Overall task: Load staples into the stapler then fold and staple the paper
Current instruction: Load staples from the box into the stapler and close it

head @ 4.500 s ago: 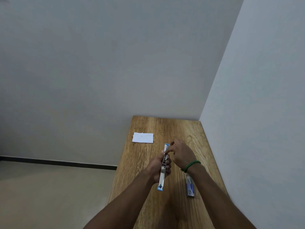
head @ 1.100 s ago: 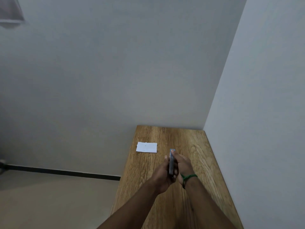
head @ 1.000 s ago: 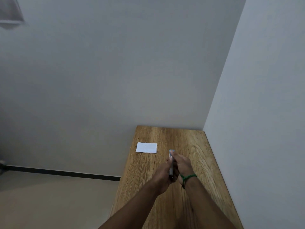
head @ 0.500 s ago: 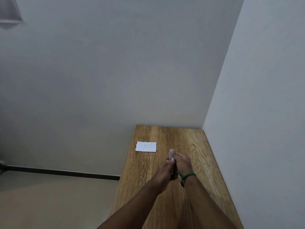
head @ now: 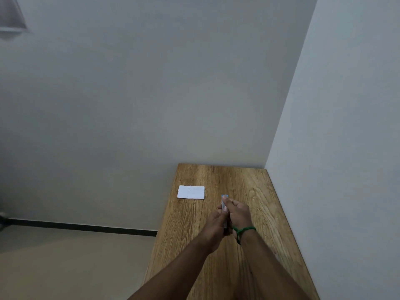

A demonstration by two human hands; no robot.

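Here, over a narrow wooden table with a strong brown grain [head: 255, 191], a person's two bare hands meet around a slim stapler of silver metal with a pale blue tip [head: 224, 197]. The left hand [head: 213, 227] is curled closed around the lower part of the stapler, its thumb lying up along the near side. The right hand [head: 238, 214] is likewise closed on the stapler from the other side, with a fingertip pressed on the upper end just below the blue tip. Only that tip and a thin strip of metal between the palms can be seen (the rest of the body is hidden by the fingers), so whether the stapler is shut or partly open cannot be told. It stands roughly on end between the hands, pointing away from the person; whether its lower end touches the table cannot be made out.

A green beaded band [head: 244, 231] circles the right wrist. Both forearms reach in from the bottom edge of the frame.

Beyond the left hand and off to its outer side, a small white rectangular sheet of paper [head: 191, 192] lies flat on the table near its left edge, apart from both hands, with a faint dark mark close to its far edge.

The table sits in a corner: a plain grey-white wall [head: 346, 148] runs along the side of the right hand. To the left of the table lies a beige floor [head: 65, 267] edged by a dark skirting strip [head: 86, 226].
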